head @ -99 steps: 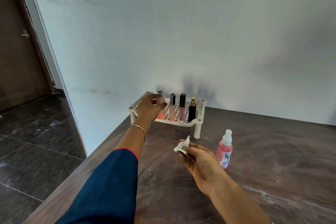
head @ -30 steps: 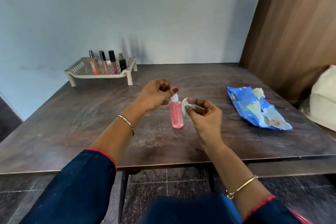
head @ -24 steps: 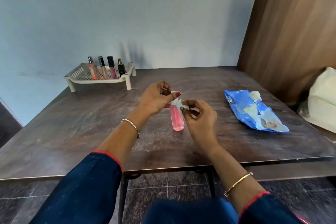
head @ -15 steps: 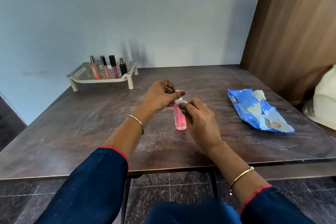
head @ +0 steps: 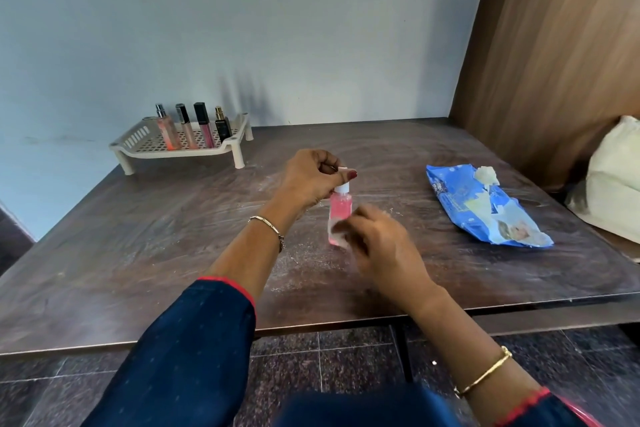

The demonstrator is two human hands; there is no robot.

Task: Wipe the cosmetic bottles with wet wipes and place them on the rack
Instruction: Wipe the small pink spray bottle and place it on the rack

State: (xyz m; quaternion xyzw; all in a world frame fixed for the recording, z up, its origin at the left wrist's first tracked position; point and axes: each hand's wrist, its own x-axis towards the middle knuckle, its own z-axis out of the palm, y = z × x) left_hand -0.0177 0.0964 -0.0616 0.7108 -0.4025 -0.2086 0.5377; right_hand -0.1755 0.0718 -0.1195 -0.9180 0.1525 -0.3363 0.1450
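Wiping step in hand, judged from the grip. Pinched at the white cap (head: 342, 188) from above, between thumb and curled fingers of the left hand (head: 313, 177): the pink bottle (head: 340, 215), upright, base on the table (head: 138, 236), directly under that hand's fingertips. Held by the top so as to leave the body free for rubbing and to prevent tipping. Pressed against the lower body, just ahead of the right hand (head: 377, 243): a wet wipe (head: 335, 234), pale and motion-blurred, with fingers apparently curled round it, though too smeared to confirm the exact grip. Set well off to the far left of the left hand: the rack (head: 138, 144), already loaded with four bottles (head: 194, 128) upright in a row, with open floor beside them for one more. Lying to the right of the right hand, well apart, within reach for a fresh supply: the blue wipe pack (head: 485, 208), flap open, bunched sheet (head: 486, 174) at its far end. Expect cap and neck to need separate wiping, being covered by the pinching fingers. Keep the pinch firm, wet plastic being likely slippery.
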